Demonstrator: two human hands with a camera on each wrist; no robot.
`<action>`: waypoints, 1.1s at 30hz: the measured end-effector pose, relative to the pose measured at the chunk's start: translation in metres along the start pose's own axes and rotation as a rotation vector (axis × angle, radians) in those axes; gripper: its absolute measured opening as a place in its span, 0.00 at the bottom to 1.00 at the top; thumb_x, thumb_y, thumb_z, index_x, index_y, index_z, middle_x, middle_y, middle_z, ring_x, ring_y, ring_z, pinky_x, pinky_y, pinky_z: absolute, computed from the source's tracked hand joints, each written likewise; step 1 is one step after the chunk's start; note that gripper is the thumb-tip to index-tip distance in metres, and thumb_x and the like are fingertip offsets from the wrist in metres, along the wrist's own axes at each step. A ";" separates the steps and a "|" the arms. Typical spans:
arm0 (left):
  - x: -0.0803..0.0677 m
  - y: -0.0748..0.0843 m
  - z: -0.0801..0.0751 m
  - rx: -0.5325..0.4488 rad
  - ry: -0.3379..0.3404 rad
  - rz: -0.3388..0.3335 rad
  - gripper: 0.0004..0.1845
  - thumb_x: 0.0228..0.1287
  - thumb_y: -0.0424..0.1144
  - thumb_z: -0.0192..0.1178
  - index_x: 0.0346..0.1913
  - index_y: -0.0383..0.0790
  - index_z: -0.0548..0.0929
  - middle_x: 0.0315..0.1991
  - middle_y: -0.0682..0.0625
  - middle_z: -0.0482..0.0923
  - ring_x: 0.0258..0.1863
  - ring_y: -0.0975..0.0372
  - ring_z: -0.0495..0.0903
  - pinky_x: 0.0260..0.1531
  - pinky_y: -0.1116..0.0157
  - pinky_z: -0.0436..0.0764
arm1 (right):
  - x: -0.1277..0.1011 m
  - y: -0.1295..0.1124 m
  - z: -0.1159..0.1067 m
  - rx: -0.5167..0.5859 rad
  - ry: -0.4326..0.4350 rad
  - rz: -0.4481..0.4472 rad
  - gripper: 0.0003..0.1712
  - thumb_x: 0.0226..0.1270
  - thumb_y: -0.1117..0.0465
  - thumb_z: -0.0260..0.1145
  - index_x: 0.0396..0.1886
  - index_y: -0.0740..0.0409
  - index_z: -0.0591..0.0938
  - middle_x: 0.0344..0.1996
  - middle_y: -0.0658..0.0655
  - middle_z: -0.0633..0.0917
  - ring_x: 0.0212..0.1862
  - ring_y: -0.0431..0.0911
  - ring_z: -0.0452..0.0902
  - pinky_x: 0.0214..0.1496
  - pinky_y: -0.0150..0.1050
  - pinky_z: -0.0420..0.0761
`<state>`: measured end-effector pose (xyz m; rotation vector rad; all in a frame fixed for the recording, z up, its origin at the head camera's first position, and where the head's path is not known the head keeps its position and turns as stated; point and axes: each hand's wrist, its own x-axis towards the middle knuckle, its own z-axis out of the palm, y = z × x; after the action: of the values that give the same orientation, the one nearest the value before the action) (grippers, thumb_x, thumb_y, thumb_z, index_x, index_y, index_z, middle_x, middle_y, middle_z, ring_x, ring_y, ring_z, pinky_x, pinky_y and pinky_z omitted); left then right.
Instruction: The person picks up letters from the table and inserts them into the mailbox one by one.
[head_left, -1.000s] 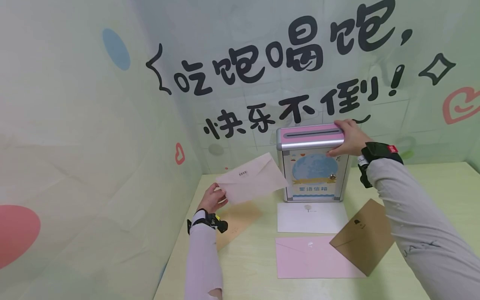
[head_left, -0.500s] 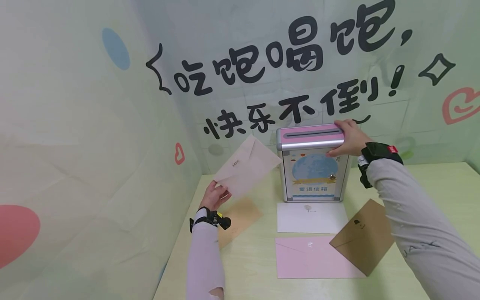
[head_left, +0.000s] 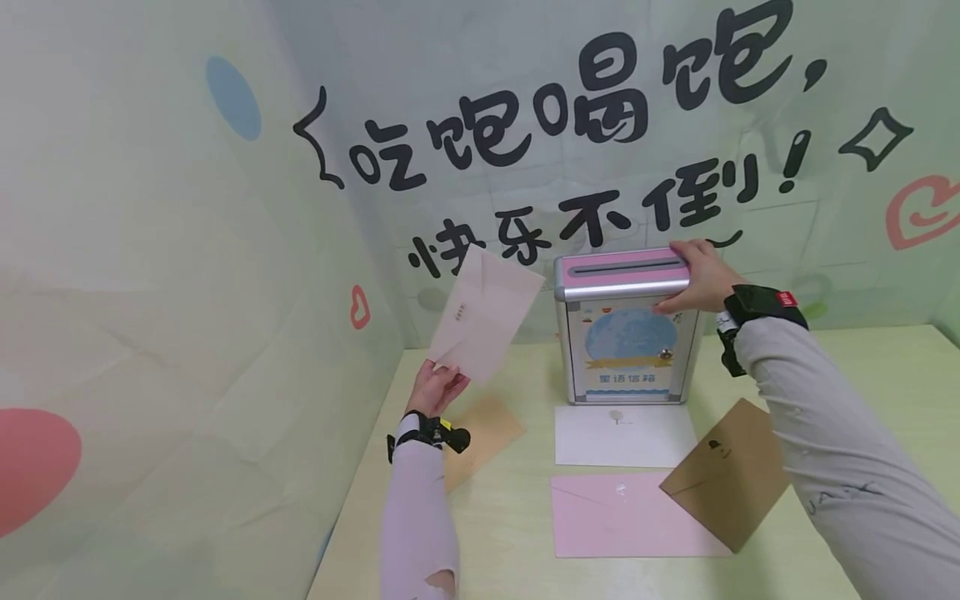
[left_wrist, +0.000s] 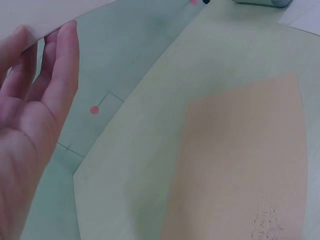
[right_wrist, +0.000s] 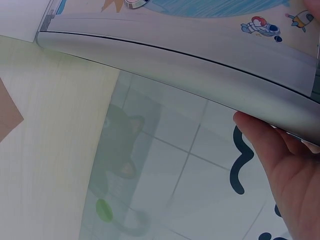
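1. Left hand (head_left: 437, 389) pinches a pale envelope (head_left: 487, 312) by its lower edge, thumb on one side and fingers on the other, holding it tilted above the surface (head_left: 862, 367).

2. Right hand (head_left: 705, 277) grips the top right end of the box (head_left: 630, 350), with the thumb on its front. How firmly it grips is hard to judge, as the wrist view catches only part of the hand.

3. Judged from how things lie, one step is done: the pale envelope is off the surface. The box, too, stands upright at the back with its slot (head_left: 626, 268) facing up.

4. Handling of the pale envelope looks unfinished. It is to the left of the box, apart from it and from the slot, and has not been set down.

5. Four more pieces lie flat, with neither hand on them: a white envelope (head_left: 625, 436) just in front of the box, a pink envelope (head_left: 622, 517) nearer the person, a brown envelope (head_left: 727, 475) overlapping the pink one's right side, and an orange piece, probably an envelope (head_left: 487, 437), partly hidden by the left wrist.

6. Whether anything is inside the box cannot be told.
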<state>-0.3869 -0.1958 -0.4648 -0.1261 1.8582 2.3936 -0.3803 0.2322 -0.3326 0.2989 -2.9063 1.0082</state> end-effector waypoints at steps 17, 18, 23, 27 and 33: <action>0.005 0.010 0.017 -0.210 0.038 0.067 0.21 0.64 0.27 0.49 0.58 0.46 0.65 0.45 0.43 0.72 0.34 0.61 0.78 0.41 0.65 0.78 | 0.001 0.000 -0.001 -0.010 -0.002 -0.015 0.61 0.39 0.54 0.76 0.67 0.67 0.50 0.62 0.72 0.50 0.53 0.65 0.57 0.54 0.61 0.62; 0.005 0.011 0.018 -0.219 0.034 0.074 0.22 0.64 0.26 0.49 0.58 0.47 0.65 0.44 0.43 0.72 0.34 0.61 0.77 0.42 0.65 0.78 | 0.001 0.000 -0.001 -0.012 -0.002 -0.016 0.61 0.39 0.54 0.76 0.67 0.68 0.50 0.62 0.72 0.50 0.53 0.65 0.57 0.54 0.61 0.62; 0.007 0.020 0.023 -0.234 0.004 0.116 0.21 0.64 0.27 0.49 0.58 0.47 0.64 0.46 0.43 0.70 0.35 0.61 0.77 0.44 0.64 0.77 | 0.000 0.002 -0.001 -0.005 -0.001 -0.012 0.61 0.39 0.54 0.76 0.68 0.67 0.49 0.62 0.72 0.49 0.53 0.65 0.57 0.54 0.61 0.62; 0.009 0.028 0.026 -0.232 0.003 0.132 0.21 0.65 0.27 0.49 0.58 0.47 0.63 0.46 0.43 0.69 0.35 0.61 0.77 0.40 0.67 0.79 | 0.000 -0.001 -0.001 -0.008 0.001 -0.011 0.61 0.39 0.54 0.76 0.68 0.67 0.50 0.62 0.72 0.50 0.53 0.65 0.57 0.54 0.61 0.62; 0.011 0.040 0.030 -0.242 0.007 0.152 0.22 0.65 0.27 0.48 0.59 0.46 0.60 0.47 0.44 0.69 0.35 0.61 0.76 0.43 0.65 0.78 | 0.001 0.002 0.000 -0.004 0.004 -0.013 0.61 0.38 0.54 0.76 0.67 0.67 0.50 0.62 0.72 0.50 0.53 0.65 0.57 0.54 0.61 0.62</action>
<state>-0.4036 -0.1760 -0.4199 -0.0134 1.6275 2.7173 -0.3812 0.2335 -0.3335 0.3141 -2.8984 0.9991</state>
